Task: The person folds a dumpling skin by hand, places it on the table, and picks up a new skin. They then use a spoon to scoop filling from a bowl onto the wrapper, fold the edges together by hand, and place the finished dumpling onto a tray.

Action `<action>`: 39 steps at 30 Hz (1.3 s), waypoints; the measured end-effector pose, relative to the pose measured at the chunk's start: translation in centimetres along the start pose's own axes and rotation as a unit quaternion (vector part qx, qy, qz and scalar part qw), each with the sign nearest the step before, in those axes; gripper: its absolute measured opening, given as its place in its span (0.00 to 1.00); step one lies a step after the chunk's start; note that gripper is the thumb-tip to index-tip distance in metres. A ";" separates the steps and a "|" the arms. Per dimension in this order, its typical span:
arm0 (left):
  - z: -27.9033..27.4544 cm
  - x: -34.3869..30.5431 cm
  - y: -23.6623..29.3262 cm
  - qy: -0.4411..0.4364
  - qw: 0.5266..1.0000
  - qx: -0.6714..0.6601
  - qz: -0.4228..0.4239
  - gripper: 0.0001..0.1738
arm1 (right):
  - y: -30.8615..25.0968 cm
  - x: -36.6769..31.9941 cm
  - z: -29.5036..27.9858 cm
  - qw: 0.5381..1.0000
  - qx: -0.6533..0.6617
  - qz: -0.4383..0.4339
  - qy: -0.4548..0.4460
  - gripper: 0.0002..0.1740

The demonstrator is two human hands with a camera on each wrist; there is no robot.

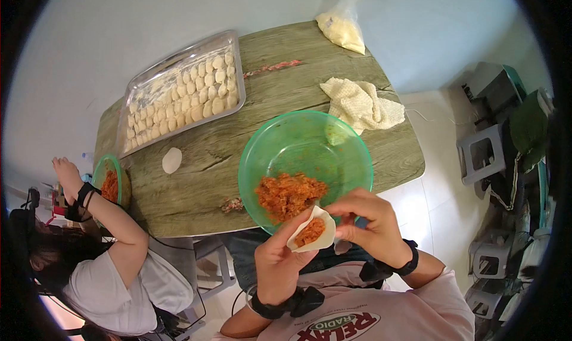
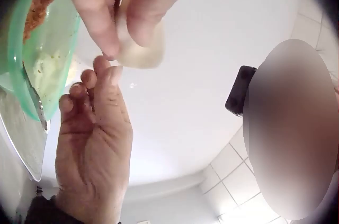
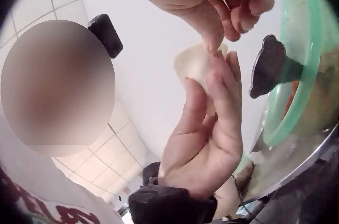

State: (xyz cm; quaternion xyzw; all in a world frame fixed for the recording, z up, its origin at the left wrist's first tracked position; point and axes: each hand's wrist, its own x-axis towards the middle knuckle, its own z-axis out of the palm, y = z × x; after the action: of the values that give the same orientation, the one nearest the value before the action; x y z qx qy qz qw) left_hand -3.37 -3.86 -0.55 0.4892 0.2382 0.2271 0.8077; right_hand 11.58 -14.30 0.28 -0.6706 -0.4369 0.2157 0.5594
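Note:
A round dough wrapper [image 1: 326, 236] with orange-red filling [image 1: 311, 231] on it rests in my left hand [image 1: 279, 269], held between thumb and fingers. My right hand [image 1: 372, 228] pinches the wrapper's right edge with thumb and forefinger. In the right wrist view the wrapper [image 3: 192, 66] bends upward between both hands' fingertips. Just beyond the hands stands a green plastic bowl [image 1: 351, 156] with a mound of shredded filling [image 1: 289, 193] on its near left side. A metal spoon handle [image 3: 267, 68] sticks out over the bowl's rim.
A metal tray [image 1: 241, 73] of rows of dumplings [image 1: 202, 87] stands at the back left. One flat wrapper [image 1: 172, 160] lies on the table [image 1: 202, 195]. A cloth [image 1: 363, 105] and a bag [image 1: 341, 31] lie right. Another person [image 1: 113, 281] sits left by a second bowl [image 1: 124, 183].

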 end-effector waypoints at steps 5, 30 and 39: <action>-0.4 -0.3 0.2 -0.016 0.998 0.064 -0.002 0.26 | 1.0 -0.8 0.6 0.963 0.231 0.132 -0.038 0.17; -0.5 -0.3 -0.1 -0.034 0.996 0.075 0.031 0.24 | 1.2 -0.8 0.9 0.970 0.235 0.064 0.005 0.05; -0.5 -0.1 -0.6 0.019 0.996 0.062 0.060 0.22 | 0.9 -1.0 1.0 0.958 0.257 0.124 0.009 0.06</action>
State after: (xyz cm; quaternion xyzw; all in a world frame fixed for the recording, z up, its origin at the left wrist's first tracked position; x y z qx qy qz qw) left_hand -3.68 -3.83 -1.31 0.5473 0.2374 0.2694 0.7560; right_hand 10.61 -14.53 -1.04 -0.5546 -0.2751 0.3828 0.6857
